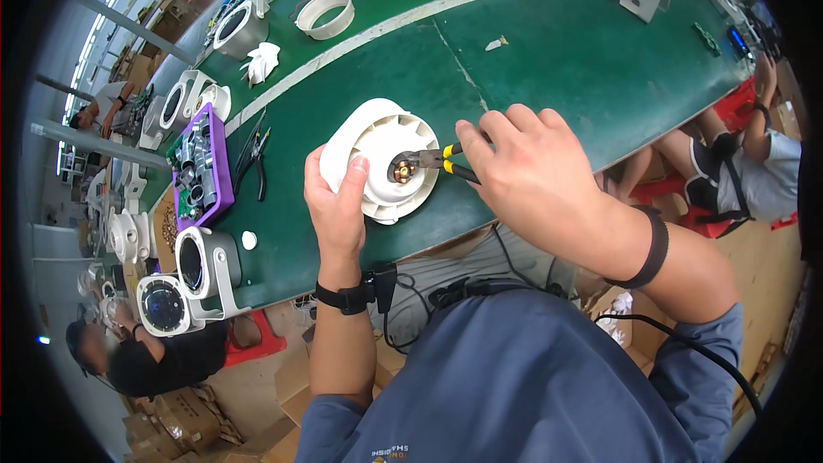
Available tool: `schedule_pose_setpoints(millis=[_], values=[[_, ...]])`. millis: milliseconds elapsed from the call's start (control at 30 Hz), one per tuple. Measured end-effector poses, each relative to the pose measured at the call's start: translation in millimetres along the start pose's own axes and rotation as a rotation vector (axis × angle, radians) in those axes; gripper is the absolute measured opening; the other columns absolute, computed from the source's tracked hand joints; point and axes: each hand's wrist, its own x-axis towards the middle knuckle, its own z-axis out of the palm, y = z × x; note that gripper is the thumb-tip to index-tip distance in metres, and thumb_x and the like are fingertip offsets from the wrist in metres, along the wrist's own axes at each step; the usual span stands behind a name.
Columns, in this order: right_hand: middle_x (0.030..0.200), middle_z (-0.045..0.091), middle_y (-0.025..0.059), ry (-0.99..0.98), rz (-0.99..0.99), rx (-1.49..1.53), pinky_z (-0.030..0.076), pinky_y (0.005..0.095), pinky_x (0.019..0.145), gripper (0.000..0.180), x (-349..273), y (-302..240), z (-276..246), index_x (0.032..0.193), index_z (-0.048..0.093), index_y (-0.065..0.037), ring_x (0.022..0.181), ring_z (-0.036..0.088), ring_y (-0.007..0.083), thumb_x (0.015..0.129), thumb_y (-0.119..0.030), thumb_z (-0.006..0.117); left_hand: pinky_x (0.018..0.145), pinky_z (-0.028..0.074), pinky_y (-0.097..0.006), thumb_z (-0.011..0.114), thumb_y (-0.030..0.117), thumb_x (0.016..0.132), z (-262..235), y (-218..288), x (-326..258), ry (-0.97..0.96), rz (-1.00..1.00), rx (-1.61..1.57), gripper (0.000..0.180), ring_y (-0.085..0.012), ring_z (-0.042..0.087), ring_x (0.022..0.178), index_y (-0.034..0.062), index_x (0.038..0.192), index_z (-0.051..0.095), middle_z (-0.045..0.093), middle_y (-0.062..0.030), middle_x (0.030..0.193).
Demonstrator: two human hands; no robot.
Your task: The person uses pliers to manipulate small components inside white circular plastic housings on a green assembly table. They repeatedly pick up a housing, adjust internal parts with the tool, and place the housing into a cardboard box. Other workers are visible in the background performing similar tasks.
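My left hand (334, 201) grips a white round plastic housing (341, 139) by its left side, thumb on the front face. The housing is tilted above the green table, and ribs run between its inner hub and outer rim. At its centre is a small opening with a brass-coloured part (403, 173). Pliers (425, 159) with yellow and black handles have their jaw tips at that opening; whether they pinch the brass part I cannot tell. Closed around the pliers' handles is my right hand (531, 159), to the right of the housing.
A purple tray (225, 184) of metal and circuit parts lies left, beside dark-handled pliers (254, 154). Nearby are a white cap (249, 240), a white fan wheel (262, 62), a white ring (326, 17) and several bracketed housings (206, 261). Co-workers sit left and right.
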Motion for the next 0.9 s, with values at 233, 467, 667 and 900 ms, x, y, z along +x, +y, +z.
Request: schedule_pose_setpoints(millis=[233, 467, 667, 900], values=[[0.094, 0.061, 0.006, -0.053, 0.032, 0.065, 0.047, 0.0368, 0.074, 0.054, -2, 2, -3, 0.122, 0.065, -0.003, 0.088, 0.06, 0.0235, 0.076, -0.024, 0.083, 0.092, 0.051, -0.03, 0.071, 0.011, 0.093, 1, -1, 0, 0.002, 0.014, -0.002, 0.043, -0.0146, 0.063, 0.102, -0.0052, 0.127, 0.051, 0.065, -0.0118, 0.115], [0.08, 0.06, 0.0071, 0.093, -0.018, 0.057, 0.048, 0.0377, 0.067, 0.012, 1, 5, -4, 0.086, 0.061, -0.005, 0.08, 0.063, 0.0239, 0.077, -0.012, 0.066, 0.092, 0.051, -0.03, 0.072, 0.012, 0.093, 3, 0, 1, -0.012, 0.064, 0.061, 0.042, -0.0143, 0.062, 0.102, -0.0046, 0.126, 0.051, 0.065, -0.0115, 0.114], [0.092, 0.062, 0.007, -0.029, -0.004, -0.003, 0.048, 0.0361, 0.073, 0.047, 5, 2, -11, 0.118, 0.066, 0.0, 0.087, 0.062, 0.0242, 0.077, -0.021, 0.079, 0.089, 0.052, -0.03, 0.073, 0.013, 0.093, 8, 2, 3, -0.016, 0.071, 0.079, 0.042, -0.0143, 0.063, 0.1, -0.0046, 0.125, 0.052, 0.066, -0.0111, 0.111], [0.084, 0.06, 0.0059, 0.04, -0.056, -0.1, 0.048, 0.0343, 0.069, 0.03, 11, -3, -7, 0.104, 0.066, 0.0, 0.079, 0.06, 0.021, 0.079, -0.015, 0.066, 0.089, 0.053, -0.03, 0.073, 0.013, 0.093, 12, 8, 7, -0.052, 0.072, 0.149, 0.043, -0.0151, 0.063, 0.101, -0.0044, 0.126, 0.052, 0.066, -0.0123, 0.112]])
